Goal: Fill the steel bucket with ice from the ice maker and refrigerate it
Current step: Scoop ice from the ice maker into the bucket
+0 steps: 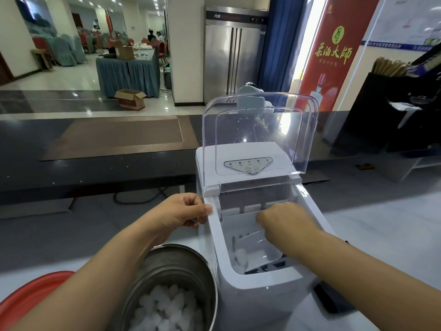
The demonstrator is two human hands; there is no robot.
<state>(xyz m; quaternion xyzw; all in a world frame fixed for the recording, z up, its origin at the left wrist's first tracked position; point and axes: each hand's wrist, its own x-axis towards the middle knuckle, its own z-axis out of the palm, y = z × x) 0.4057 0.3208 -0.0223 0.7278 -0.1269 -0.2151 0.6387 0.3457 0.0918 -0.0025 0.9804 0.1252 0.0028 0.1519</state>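
Clear lid (pixel 305 130) stood raised upright behind the open bin of the ice maker (pixel 262 290). Steel refrigerator (pixel 229 60) stood well back. Steel bucket (pixel 171 261), with ice (pixel 167 309) in it, sat on the table (pixel 393 235) just left of the machine, a red object (pixel 31 290) beside it. Left hand (pixel 183 211) gripped the machine's left rim. Right hand (pixel 284 220), reaching into the bin, gripped a clear scoop (pixel 260 252).
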